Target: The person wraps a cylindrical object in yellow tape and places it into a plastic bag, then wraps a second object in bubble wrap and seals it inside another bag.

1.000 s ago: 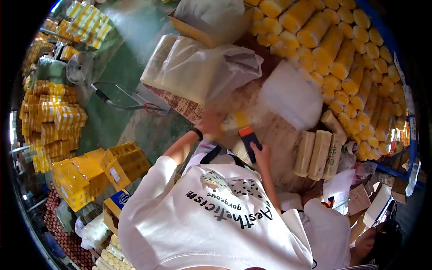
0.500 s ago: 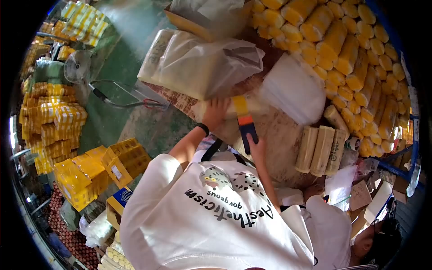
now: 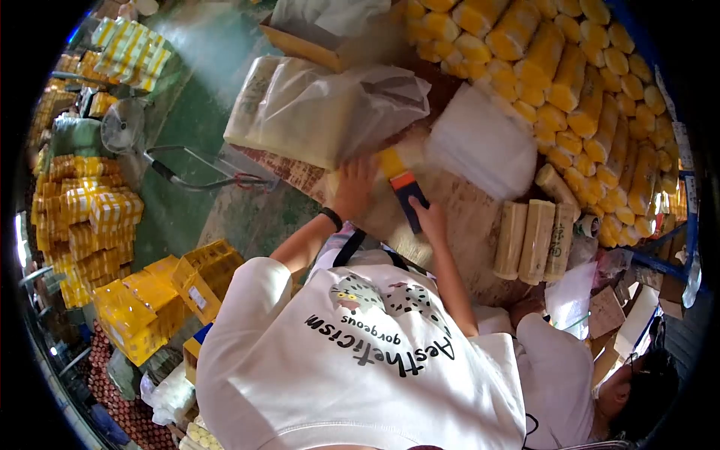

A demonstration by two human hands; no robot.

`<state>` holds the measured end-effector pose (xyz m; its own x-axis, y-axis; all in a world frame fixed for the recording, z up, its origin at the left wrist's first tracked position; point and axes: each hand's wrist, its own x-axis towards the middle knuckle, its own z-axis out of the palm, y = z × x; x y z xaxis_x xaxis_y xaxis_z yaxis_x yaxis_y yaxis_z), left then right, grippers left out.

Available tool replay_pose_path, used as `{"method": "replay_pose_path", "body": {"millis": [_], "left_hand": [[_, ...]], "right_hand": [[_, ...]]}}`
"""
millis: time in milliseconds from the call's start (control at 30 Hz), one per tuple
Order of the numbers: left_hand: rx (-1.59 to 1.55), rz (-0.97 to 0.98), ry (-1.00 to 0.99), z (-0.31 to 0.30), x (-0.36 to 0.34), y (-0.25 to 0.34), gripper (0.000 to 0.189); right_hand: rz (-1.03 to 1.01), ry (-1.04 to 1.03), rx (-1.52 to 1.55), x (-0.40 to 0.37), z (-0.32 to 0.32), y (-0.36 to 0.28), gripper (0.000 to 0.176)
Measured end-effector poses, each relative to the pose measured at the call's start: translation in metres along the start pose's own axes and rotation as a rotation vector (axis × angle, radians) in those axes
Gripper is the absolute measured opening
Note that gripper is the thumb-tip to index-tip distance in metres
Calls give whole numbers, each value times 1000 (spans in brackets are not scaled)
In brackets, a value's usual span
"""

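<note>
Orange-and-dark tool (image 3: pixel 406 199) gripped in curled right hand (image 3: pixel 431 219); likely light, stiff, best held by dark end. Left hand (image 3: pixel 355 184) laid flat, nothing visibly grasped, near tabletop's (image 3: pixel 459 247) left edge.

Tool (image 3: pixel 409 201): dk blue/orng.

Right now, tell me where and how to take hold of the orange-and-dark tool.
Best gripped, I'd judge, by the dark end of the tool, coming from the near right, as the right hand does: it is long and narrow, and its orange end points away.
</note>
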<state>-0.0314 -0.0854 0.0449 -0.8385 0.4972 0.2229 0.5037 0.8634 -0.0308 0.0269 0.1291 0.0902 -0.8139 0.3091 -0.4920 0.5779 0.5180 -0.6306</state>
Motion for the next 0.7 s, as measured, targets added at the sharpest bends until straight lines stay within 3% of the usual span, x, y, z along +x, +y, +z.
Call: {"method": "replay_pose_path", "body": {"millis": [100, 200, 300, 367, 467, 567, 700], "left_hand": [[-9, -65, -206, -7, 10, -4, 99], [-141, -62, -376, 7, 16, -11, 114], [-257, -14, -294, 2, -4, -1, 109], [-182, 30, -308, 3, -19, 16, 106], [-212, 37, -331, -19, -17, 26, 105], [-255, 28, -370, -28, -14, 27, 106], [-220, 36, -384, -27, -14, 29, 104]], "right_hand": [[-5, -40, 6, 12, 1, -18, 63], [-82, -48, 53, 3, -2, -9, 63], [-43, 7, 110, -19, -4, 13, 63], [69, -59, 48, -44, -23, 10, 63], [50, 32, 66, -52, -12, 40, 63], [136, -47, 46, -64, -24, 37, 64], [164, -7, -54, -77, -34, 41, 62]]}}
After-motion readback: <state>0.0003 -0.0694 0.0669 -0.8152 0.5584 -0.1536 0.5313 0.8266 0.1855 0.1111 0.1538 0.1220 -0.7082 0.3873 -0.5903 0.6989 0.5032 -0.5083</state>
